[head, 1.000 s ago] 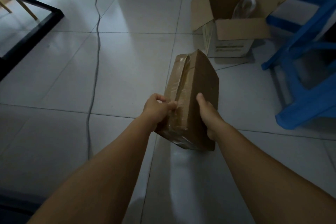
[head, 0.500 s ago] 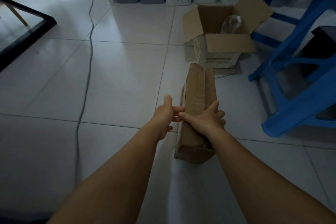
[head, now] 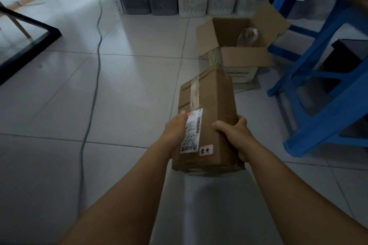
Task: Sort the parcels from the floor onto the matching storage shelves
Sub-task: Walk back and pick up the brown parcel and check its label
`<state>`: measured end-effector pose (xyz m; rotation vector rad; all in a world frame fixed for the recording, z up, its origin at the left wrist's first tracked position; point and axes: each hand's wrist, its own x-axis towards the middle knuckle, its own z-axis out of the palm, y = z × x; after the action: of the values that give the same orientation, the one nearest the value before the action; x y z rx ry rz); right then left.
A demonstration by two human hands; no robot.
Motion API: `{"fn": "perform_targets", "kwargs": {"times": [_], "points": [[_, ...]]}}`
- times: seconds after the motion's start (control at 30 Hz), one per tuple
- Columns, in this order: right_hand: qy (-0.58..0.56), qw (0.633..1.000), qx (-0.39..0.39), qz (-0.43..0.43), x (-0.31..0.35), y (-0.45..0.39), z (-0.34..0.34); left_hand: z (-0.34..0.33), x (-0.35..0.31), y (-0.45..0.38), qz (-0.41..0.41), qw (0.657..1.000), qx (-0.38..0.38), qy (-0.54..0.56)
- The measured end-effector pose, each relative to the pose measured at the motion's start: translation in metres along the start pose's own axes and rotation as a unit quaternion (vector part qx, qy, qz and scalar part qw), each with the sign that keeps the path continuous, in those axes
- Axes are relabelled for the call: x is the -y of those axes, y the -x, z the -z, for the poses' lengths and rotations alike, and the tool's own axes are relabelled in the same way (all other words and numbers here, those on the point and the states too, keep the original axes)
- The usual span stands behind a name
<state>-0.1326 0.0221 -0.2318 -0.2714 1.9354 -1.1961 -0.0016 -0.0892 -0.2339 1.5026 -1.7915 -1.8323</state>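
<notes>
I hold a long brown cardboard parcel [head: 211, 109] above the tiled floor, its labelled face turned up. A white shipping label [head: 191, 131] and a small red-edged arrow sticker sit near its close end. My left hand [head: 176, 128] grips the parcel's left side beside the label. My right hand [head: 234, 130] clasps the right side, thumb on top. At the back stands a row of slotted storage bins [head: 191, 0], grey and white, on a shelf's lowest level.
An open cardboard box [head: 242, 49] with a plastic bag inside sits on the floor just beyond the parcel. Blue plastic stools [head: 326, 89] stand at the right. A black-framed table corner [head: 29, 45] juts in at left. A grey cable [head: 93, 89] runs along the floor.
The parcel has been rolled from its narrow edge so its labelled face is up. Both hands have shifted to its sides. The view has tilted up, showing more of the bins.
</notes>
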Motion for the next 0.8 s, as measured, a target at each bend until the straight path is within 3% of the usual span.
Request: {"fn": "perform_targets", "kwargs": {"times": [0.13,0.4,0.67,0.8], "points": [[-0.129,0.990,0.064,0.000,-0.003,-0.007,0.011,0.025,0.020,-0.018,0.024,0.997,-0.078,0.002],[-0.260,0.947,0.188,0.027,-0.001,-0.006,0.023,0.044,0.020,0.005,0.042,0.983,0.072,0.164],[-0.263,0.943,0.202,0.030,-0.005,-0.006,0.033,0.044,0.025,0.002,0.032,0.964,0.135,0.227],[-0.239,0.954,0.170,0.067,0.004,-0.009,0.032,0.045,0.026,-0.002,0.000,0.961,0.116,0.251]]}}
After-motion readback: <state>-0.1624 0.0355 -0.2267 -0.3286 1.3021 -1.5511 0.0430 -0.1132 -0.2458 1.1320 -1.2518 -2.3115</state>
